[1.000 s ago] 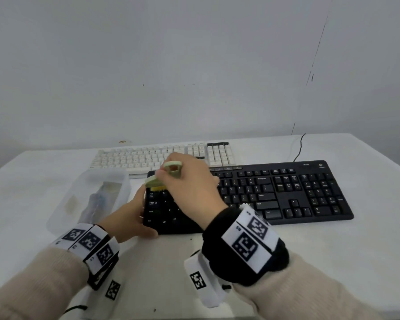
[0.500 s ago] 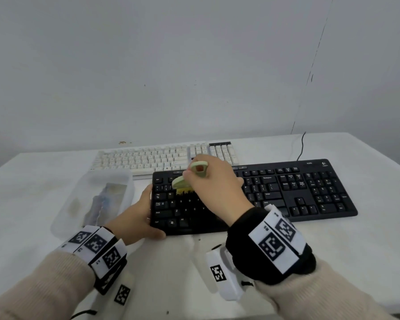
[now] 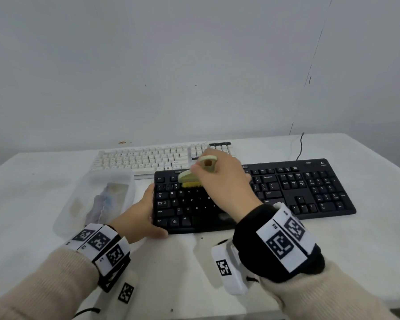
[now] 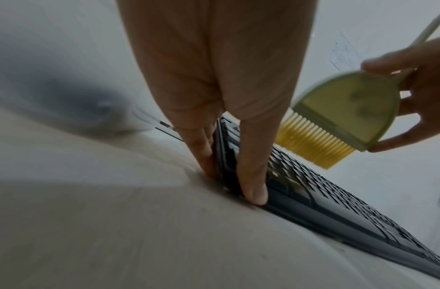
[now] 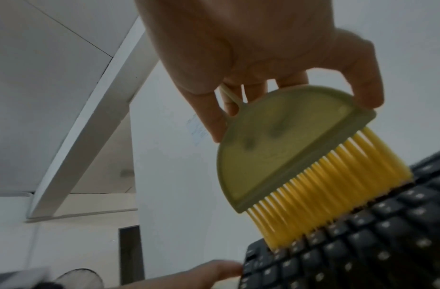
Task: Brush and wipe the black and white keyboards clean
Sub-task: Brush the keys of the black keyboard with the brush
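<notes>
The black keyboard (image 3: pixel 254 195) lies on the white worktop (image 3: pixel 333 250), the white keyboard (image 3: pixel 148 159) just behind its left half. A clear plastic box (image 3: pixel 97 199) sits just left of the black keyboard. The left hand (image 3: pixel 136 218) clasps the black keyboard's left end, fingers along the edge and thumb at the front corner. The right hand (image 3: pixel 219 181) pinches a pale green brush (image 3: pixel 192 179) above the upper-left keys, its yellow bristles (image 5: pixel 332 197) touching the keycaps. A black cable (image 3: pixel 300 146) runs behind the black keyboard toward the plain grey wall (image 3: pixel 194 65).
</notes>
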`<action>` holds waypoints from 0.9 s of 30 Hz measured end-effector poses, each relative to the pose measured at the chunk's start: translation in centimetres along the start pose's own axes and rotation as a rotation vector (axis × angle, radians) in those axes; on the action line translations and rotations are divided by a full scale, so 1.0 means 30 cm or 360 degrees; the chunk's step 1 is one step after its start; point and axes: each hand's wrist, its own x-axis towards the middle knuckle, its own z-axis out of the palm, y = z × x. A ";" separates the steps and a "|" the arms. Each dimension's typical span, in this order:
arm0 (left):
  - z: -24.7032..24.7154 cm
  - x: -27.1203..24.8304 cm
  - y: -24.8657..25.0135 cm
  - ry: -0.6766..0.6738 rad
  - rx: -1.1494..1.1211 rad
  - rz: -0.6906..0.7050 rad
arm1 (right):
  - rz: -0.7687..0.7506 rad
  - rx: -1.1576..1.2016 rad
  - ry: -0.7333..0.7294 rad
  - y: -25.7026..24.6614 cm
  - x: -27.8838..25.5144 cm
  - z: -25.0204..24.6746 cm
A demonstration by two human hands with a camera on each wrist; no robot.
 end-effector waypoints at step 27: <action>0.002 -0.002 0.003 -0.0019 -0.0074 0.0047 | 0.0143 0.0102 0.0144 0.183 -0.013 -0.207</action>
